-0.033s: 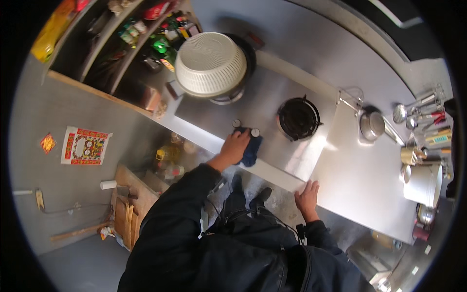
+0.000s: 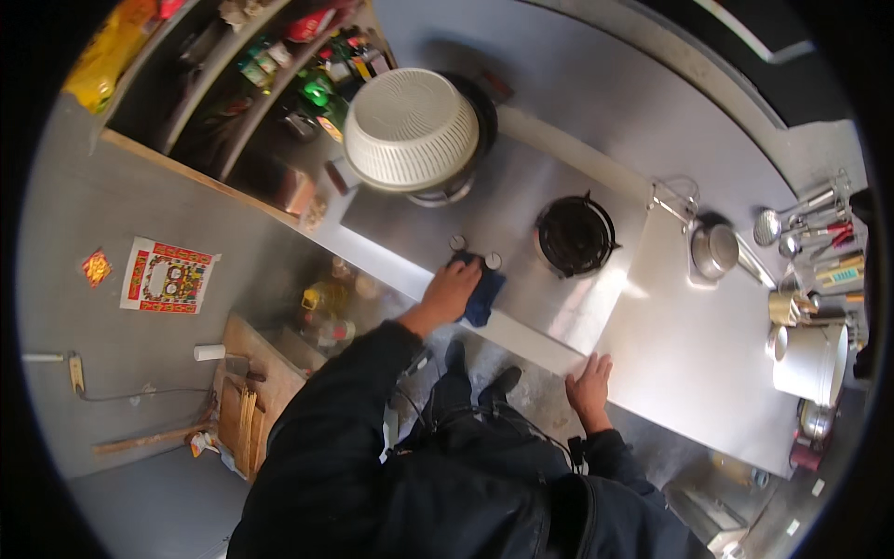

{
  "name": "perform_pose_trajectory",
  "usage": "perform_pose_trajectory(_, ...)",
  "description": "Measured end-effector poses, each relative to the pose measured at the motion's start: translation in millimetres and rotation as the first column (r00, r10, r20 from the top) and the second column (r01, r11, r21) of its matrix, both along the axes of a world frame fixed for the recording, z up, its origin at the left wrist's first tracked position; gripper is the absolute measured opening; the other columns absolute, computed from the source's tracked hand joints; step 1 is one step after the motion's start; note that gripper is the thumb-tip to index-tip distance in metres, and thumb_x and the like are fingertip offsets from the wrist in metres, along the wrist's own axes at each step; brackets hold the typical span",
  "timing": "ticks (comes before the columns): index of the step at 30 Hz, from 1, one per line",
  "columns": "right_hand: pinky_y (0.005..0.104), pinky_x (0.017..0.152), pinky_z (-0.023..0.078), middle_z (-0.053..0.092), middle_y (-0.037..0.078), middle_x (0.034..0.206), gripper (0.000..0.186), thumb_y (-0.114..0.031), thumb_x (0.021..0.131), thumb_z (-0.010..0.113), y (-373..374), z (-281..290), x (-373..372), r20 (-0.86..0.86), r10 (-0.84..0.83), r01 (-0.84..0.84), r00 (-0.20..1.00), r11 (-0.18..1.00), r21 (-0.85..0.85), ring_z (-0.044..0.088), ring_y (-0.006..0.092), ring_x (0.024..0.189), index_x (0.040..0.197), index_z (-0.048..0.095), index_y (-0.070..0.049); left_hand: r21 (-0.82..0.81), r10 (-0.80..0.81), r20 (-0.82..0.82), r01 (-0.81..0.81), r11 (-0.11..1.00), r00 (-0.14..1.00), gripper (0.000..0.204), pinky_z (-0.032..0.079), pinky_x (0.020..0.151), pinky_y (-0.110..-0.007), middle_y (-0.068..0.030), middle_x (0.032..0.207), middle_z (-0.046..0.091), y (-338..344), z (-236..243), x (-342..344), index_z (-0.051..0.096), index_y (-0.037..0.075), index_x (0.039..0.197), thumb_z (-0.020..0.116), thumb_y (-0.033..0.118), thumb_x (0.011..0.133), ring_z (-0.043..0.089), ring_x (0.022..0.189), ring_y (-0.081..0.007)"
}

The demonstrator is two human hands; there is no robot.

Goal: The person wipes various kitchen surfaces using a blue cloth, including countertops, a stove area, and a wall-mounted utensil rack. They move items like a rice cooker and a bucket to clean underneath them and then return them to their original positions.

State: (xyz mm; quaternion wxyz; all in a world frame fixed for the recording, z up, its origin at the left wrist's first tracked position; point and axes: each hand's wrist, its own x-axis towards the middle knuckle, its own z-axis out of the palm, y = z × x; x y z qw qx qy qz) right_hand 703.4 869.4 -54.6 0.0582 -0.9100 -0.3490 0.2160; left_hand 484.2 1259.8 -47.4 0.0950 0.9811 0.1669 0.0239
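My left hand [image 2: 449, 293] presses a dark blue cloth [image 2: 484, 296] onto the front of the steel gas stove [image 2: 503, 196]. Its fingers bend over the cloth, just below two round stove knobs [image 2: 493, 261]. Part of the cloth hangs out to the right of the hand, and the palm hides the rest. Further right, my right hand [image 2: 589, 387] rests on the counter's front edge, fingers stretched out and holding nothing. A black burner [image 2: 575, 236] sits on the stove's right side. On its left side, a pale upturned plastic basket [image 2: 410, 130] covers a dark pan.
Shelves at the far left hold bottles [image 2: 317, 88] and packets. A steel pot with a handle [image 2: 715, 250], hanging ladles [image 2: 768, 225] and a large white pot [image 2: 810, 363] are on the right. A wooden stand [image 2: 237, 410] and oil bottles [image 2: 324, 298] are below left.
My left hand and the cloth have slid slightly toward me, away from the knobs. My right hand stays at the counter edge. The whole view has shifted a little.
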Motion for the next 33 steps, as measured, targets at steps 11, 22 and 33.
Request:
perform_pose_trajectory(11,0.0496,0.123,0.044,0.053,0.035,0.159,0.059,-0.019,0.094,0.078,-143.0,1.2,38.7,0.042,-0.205,0.199,0.978,0.974,0.108,0.052,0.0504,0.148,0.146,0.061,0.003,-0.043,0.440,0.006,-0.439,0.897,0.898,0.066,0.042,0.124,-0.051,-0.0247,0.168,0.047,147.8,-30.2,-95.3,0.054,-0.005,0.155,0.062,0.001,0.089,0.053,0.142,-0.0462)
perform_pose_trajectory(22,0.0542,0.097,0.056,0.078,0.025,0.110,0.037,-0.028,0.086,0.074,-386.5,25.3,-107.6,0.114,-0.672,0.679,0.732,0.706,-0.200,0.072,0.0483,0.107,0.109,0.078,0.001,-0.218,0.653,0.180,-0.618,0.755,0.735,0.079,0.032,0.128,-0.060,-0.0289,0.164,0.047,170.0,-32.7,-17.9,0.054,-0.005,0.154,0.073,0.039,0.092,0.043,0.152,-0.0459)
perform_pose_trajectory(33,0.0481,0.095,0.060,0.081,0.025,0.106,0.042,-0.033,0.085,0.076,-296.1,45.6,-137.3,0.201,-0.583,0.611,0.787,0.780,-0.133,0.077,0.0423,0.105,0.111,0.081,0.000,-0.120,0.685,0.167,-0.674,0.728,0.709,0.074,0.034,0.128,-0.055,-0.0180,0.168,0.047,272.5,-63.4,-118.0,0.047,0.001,0.161,0.073,0.033,0.099,0.039,0.158,-0.0413)
